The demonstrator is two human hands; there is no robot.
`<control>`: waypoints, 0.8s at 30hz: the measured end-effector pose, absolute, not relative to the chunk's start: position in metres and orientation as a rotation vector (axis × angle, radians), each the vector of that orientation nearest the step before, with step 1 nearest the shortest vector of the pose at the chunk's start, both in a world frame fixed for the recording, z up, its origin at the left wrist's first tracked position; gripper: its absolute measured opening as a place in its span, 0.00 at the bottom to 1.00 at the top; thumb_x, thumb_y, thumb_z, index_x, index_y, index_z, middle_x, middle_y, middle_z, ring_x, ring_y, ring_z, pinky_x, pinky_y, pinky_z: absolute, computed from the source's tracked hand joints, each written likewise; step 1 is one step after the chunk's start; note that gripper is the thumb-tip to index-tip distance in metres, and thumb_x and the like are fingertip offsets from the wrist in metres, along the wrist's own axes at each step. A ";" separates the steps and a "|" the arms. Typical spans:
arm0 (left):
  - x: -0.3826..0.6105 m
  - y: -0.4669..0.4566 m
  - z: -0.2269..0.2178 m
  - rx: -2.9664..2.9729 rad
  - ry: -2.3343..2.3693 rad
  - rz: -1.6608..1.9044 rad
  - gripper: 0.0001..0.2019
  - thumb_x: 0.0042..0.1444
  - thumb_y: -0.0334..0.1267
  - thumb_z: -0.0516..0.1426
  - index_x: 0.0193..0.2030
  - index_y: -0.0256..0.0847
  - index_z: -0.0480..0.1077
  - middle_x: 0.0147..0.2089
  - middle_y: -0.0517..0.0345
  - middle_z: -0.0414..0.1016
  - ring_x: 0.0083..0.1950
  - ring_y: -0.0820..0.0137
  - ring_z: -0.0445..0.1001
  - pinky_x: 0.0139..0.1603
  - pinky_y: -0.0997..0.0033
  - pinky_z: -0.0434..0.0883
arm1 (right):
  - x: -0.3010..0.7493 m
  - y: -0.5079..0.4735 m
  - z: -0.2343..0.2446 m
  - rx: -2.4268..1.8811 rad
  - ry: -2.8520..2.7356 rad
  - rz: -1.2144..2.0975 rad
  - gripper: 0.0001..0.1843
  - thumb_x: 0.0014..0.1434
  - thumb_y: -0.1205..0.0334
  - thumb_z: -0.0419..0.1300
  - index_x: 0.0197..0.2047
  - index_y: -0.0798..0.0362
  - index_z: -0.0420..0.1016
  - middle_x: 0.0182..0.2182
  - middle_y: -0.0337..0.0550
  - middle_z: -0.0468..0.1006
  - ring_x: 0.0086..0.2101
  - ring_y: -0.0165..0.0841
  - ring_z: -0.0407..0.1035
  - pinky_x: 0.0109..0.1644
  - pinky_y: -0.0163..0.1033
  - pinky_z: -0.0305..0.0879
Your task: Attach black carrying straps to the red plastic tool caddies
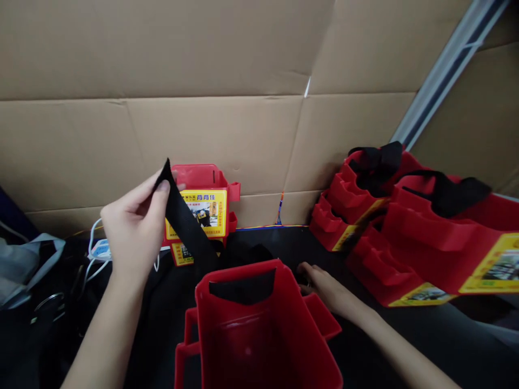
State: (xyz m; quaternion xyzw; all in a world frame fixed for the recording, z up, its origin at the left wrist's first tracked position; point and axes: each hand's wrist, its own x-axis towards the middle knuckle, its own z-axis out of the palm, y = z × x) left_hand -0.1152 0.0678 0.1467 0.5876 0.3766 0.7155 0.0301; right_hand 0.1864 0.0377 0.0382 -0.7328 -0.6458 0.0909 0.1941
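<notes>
My left hand (140, 216) is raised and pinches the end of a black webbing strap (188, 232) between thumb and fingers. The strap slants down behind a red plastic box (247, 346) in front of me. A stretch of black strap also shows inside the box's far wall, passing through it. The box's open top faces me, and small side holders stick out from it. My right hand (324, 289) is behind the box's right side, fingers curled at a dark part. What those fingers hold, if anything, is hidden.
Red boxes with yellow labels and black straps (438, 227) are stacked on the right. Another labelled red box (198, 210) stands against the cardboard wall (211, 135). A white power strip (100, 249) with cables and a grey plastic bag (24, 270) lie at left on the black surface.
</notes>
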 end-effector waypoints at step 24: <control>-0.082 0.086 0.109 2.697 1.172 1.536 0.18 0.53 0.29 0.52 0.52 0.42 0.68 0.40 0.53 0.77 0.37 0.69 0.76 0.37 0.68 0.74 | 0.098 0.095 0.134 -0.725 -1.368 1.510 0.15 0.45 0.66 0.65 0.39 0.54 0.72 0.32 0.40 0.76 0.30 0.24 0.70 0.31 0.28 0.67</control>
